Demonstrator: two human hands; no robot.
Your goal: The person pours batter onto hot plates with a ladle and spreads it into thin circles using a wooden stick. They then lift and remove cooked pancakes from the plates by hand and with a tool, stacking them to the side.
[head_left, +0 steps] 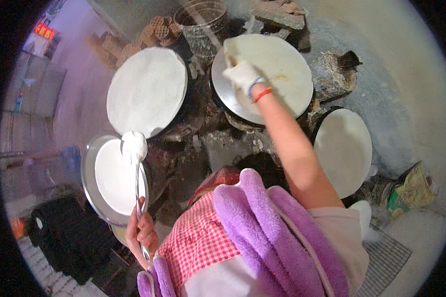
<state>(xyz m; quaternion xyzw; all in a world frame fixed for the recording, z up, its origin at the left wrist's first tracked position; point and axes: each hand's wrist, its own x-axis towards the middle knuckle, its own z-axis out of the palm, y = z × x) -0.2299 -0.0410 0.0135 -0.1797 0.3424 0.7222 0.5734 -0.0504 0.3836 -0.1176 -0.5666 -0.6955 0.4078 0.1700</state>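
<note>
In my left hand [145,232] is the handle of a metal ladle [137,178]. The ladle's bowl is heaped with thick white batter [134,146], above the rim of a metal basin [91,185] that holds more white batter [115,178]. My right hand [243,76], in a white glove, is at the left part of a thin pale pancake [286,74] on a round griddle [223,89]. Bare metal shows at the griddle's lower left. Blur hides whether the gloved fingers grip the pancake's edge or a brownish tool. Another griddle, at left, bears a white batter sheet [146,89].
At right is a third round griddle, covered by a pale sheet [343,152]. Honeycomb coal briquettes [160,31] and a metal bucket [200,33] stand behind the griddles. A crusted cylindrical stove [332,78] is at far right, a black bundle [74,237] at lower left.
</note>
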